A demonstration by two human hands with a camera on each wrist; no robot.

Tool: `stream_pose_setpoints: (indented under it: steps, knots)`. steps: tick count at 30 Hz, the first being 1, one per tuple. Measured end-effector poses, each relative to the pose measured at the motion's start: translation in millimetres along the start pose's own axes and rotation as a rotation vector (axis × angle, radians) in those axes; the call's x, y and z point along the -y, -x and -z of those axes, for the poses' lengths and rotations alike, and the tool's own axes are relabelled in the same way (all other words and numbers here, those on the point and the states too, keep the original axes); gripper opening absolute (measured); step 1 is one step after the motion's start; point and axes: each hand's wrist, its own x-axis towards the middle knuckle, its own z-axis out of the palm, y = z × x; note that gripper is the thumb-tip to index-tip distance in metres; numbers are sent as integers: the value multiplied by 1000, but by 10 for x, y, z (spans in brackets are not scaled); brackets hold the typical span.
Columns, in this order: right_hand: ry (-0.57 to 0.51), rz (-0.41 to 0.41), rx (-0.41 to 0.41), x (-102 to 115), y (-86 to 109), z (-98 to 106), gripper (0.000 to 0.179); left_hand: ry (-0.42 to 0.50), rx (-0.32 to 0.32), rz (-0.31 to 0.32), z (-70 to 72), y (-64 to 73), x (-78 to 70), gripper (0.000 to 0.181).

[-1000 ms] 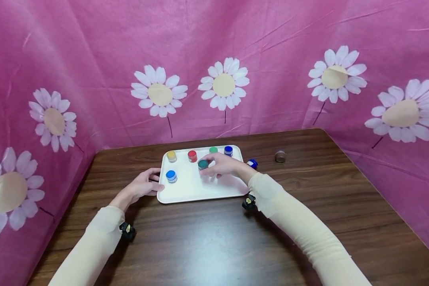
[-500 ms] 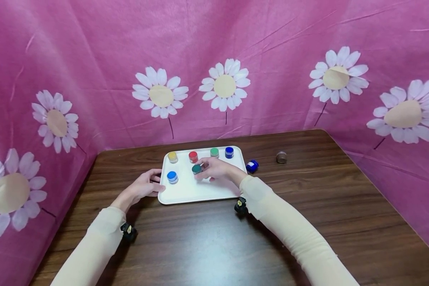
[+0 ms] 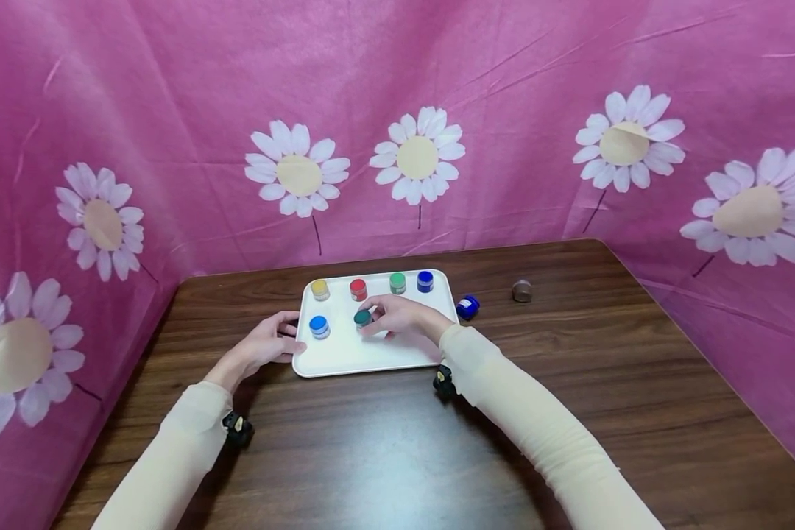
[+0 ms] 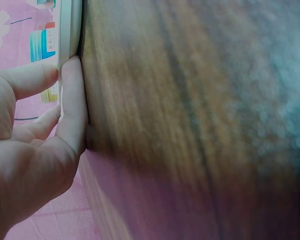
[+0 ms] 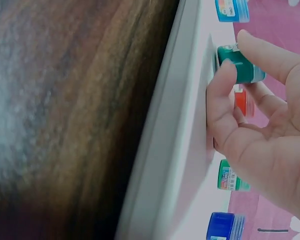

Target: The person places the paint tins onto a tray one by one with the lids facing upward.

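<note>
A white tray [image 3: 344, 361] lies on the table, with small paint jars standing on it. My left hand [image 3: 266, 344] grips its left edge, thumb on the rim and fingers underneath in the left wrist view. Between thumb and fingertips my right hand [image 3: 403, 315] pinches a dark green paint jar [image 5: 242, 65], upright and right at the tray's surface. To its left stands a light blue jar [image 3: 319, 327]. Behind these, a row runs across the tray: a yellow jar [image 3: 320, 290], a red jar [image 3: 358, 290], a green jar [image 3: 397, 283] and a dark blue jar [image 3: 425, 281].
Just right of the tray, another blue jar [image 3: 467, 307] lies tipped on its side on the wooden table [image 3: 570, 353]. A brown jar [image 3: 522, 291] is farther right. Pink cloth [image 3: 503, 177] with large daisies surrounds the table's back and sides.
My right hand has carried the dark green jar leftward and slightly toward me, down to the tray beside the light blue jar. My left hand stays on the tray's edge.
</note>
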Motion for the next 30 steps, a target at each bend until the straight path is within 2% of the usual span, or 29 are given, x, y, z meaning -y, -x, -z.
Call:
stream_pose_setpoints:
  steps: [6, 20, 27, 30]
  knots:
    - [-61, -7, 24, -25, -11, 32, 40, -16, -8, 1, -1, 1, -23, 77]
    - [-98, -20, 43, -51, -18, 23, 39, -18, 1, 23, -17, -15, -7, 75]
    - [-103, -37, 36, -49, -29, 23, 43, -19, -22, 42, -14, -9, -19, 75]
    - [-98, -47, 35, -43, -35, 27, 44, -39, -28, 30, -7, 4, -31, 75]
